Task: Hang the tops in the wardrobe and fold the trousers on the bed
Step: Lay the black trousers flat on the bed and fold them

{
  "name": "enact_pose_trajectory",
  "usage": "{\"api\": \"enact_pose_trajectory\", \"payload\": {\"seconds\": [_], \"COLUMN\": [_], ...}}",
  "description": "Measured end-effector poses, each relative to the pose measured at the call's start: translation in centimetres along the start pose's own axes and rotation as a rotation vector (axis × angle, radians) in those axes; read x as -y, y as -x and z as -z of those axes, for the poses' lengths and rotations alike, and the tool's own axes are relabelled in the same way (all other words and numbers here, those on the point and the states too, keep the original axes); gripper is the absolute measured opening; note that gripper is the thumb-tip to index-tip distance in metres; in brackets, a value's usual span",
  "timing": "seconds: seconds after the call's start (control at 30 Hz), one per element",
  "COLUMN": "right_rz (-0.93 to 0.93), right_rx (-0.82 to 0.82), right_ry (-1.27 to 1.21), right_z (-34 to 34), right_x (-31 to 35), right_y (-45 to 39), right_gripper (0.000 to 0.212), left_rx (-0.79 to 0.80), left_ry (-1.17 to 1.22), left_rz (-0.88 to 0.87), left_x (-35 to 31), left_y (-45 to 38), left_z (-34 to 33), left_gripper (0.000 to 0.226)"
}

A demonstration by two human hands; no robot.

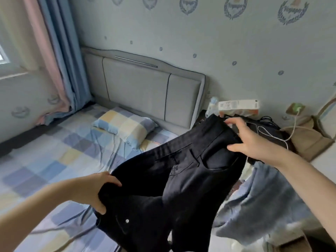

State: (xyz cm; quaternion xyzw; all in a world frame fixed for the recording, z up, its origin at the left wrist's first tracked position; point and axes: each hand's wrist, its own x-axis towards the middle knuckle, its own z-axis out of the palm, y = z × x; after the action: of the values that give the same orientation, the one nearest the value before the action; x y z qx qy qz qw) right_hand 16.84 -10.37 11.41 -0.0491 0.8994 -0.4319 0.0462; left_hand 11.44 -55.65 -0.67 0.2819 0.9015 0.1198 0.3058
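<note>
the black trousers (181, 179) hang in the air over the near right edge of the bed (45, 160), held at the waistband by both hands. the left hand (96, 190) grips 1 end of the waistband with fingers curled round the cloth; the right hand (249, 140) pinches the other end, thumb in front and fingers behind. right of the trousers a pale blue garment (258, 206) lies crumpled, and behind them a dark bedside surface carries a white and orange box (238, 106), a small bottle (212, 102) and a white cable (276, 135) running to a wall plug. a tan bag (309, 139) sits right of that. left of the trousers the checked sheet lies open, with a checked pillow (125, 126) against the grey headboard (141, 88). blue and pink curtains (60, 60) hang far left of the trousers, by the window.
</note>
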Motion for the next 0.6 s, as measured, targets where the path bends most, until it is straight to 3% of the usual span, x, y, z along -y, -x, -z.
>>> {"api": "enact_pose_trajectory", "payload": {"seconds": [0.1, 0.23, 0.4, 0.5, 0.6], "right_rz": [0.14, 0.167, 0.177, 0.203, 0.31], "right_rx": [0.194, 0.332, 0.301, 0.39, 0.404], "right_ry": [0.151, 0.338, 0.546, 0.559, 0.555], "right_z": [-2.3, -4.3, -5.8, -6.5, -6.7], "right_x": [2.0, 4.2, 5.0, 4.6, 3.9], "right_y": [-3.1, -6.9, -11.7, -15.0, -17.8], "right_gripper": [0.095, 0.1, 0.05, 0.044, 0.029], "left_rx": [0.054, 0.096, -0.02, -0.184, -0.246], "left_ry": [-0.118, -0.226, -0.404, -0.515, -0.517], "left_rz": [0.116, 0.173, 0.248, 0.227, 0.209], "left_x": [2.7, 6.2, 9.6, 10.9, 11.4], "left_y": [1.5, 4.1, 8.3, 10.3, 10.7], "left_z": [0.4, 1.0, 3.3, 3.4, 3.4], "left_gripper": [0.066, 0.063, 0.027, 0.025, 0.026]}}
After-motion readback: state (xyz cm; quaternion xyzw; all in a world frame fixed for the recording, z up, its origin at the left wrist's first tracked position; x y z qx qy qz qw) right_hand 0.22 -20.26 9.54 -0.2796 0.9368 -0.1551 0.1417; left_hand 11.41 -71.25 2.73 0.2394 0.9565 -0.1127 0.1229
